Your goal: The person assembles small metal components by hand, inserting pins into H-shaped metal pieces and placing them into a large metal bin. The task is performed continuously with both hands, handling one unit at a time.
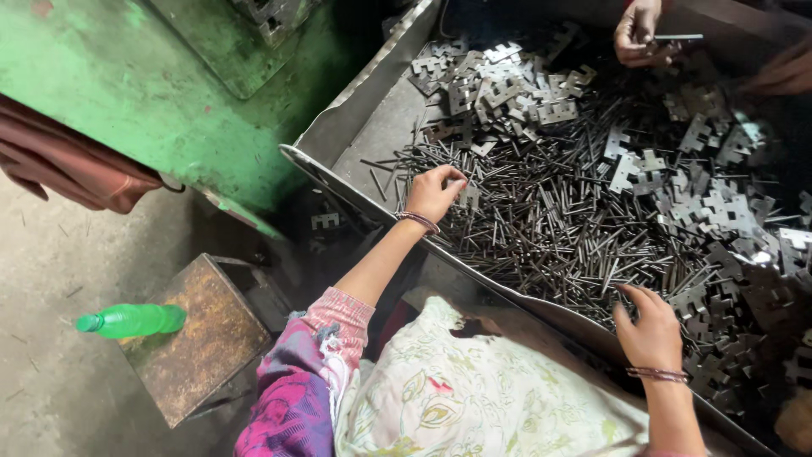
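A small hinge plate [468,196] sits pinched in the left hand [434,193] over loose steel pins [541,228] in the metal tray [372,127]; the right hand [650,332], fingers open, rests on the pins. Sharp ends could prick skin.

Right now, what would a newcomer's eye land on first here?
The metal tray on the right, heaped with thin metal pins and flat notched plates. The left hand and right hand both reach into the pins, while another person's hand holds a plate at the far edge. A green bottle lies on a rusty box lower left.
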